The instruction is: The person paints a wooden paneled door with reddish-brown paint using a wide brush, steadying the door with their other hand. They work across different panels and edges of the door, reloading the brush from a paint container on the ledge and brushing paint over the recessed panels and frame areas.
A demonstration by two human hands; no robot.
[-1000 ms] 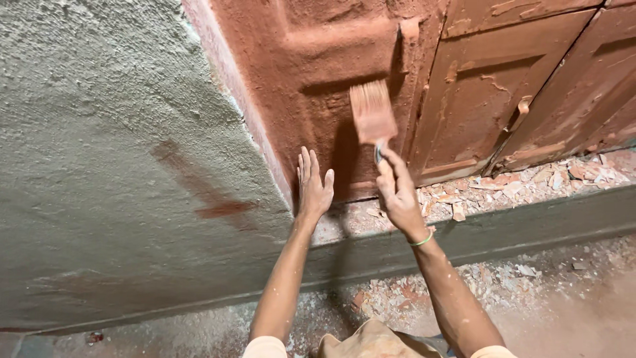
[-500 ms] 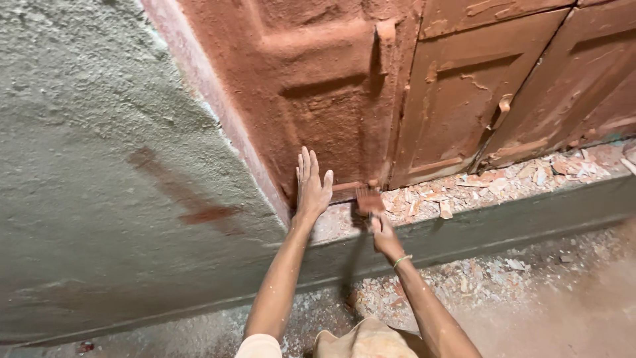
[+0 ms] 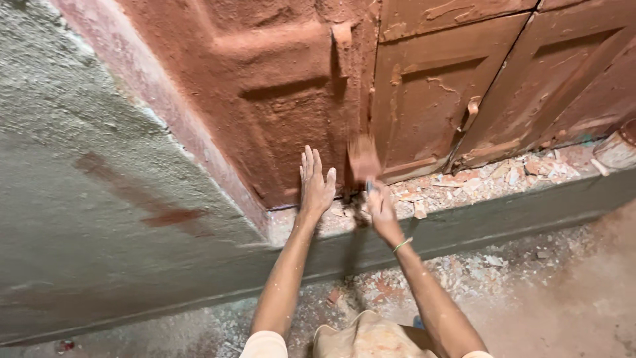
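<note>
Left hand pressed flat on lower door panel, fingers open and spread, pointing up, holding nothing. Right hand just right of it, fingers closed round handle of brush; green band on that wrist. Brush blurred, bristle end up, red-brown, against bottom edge of door near seam between the two leaves; touching or just off the surface, could not tell. Door coated thick red-brown, rough and patchy, raised panel frames showing; small latch on right leaf, another fitting at seam higher up. Paint flakes and rubble scattered along sill below door, mostly right of the right hand, more on floor under the grey step. Grey rough wall to left, with a red-brown smear on it, well apart from both hands. Pinkish strip between wall and door. Both forearms bare, reaching up from bottom of frame; light cloth at bottom edge between them. Round object at far right edge, partly cut off, kind unclear.
</note>
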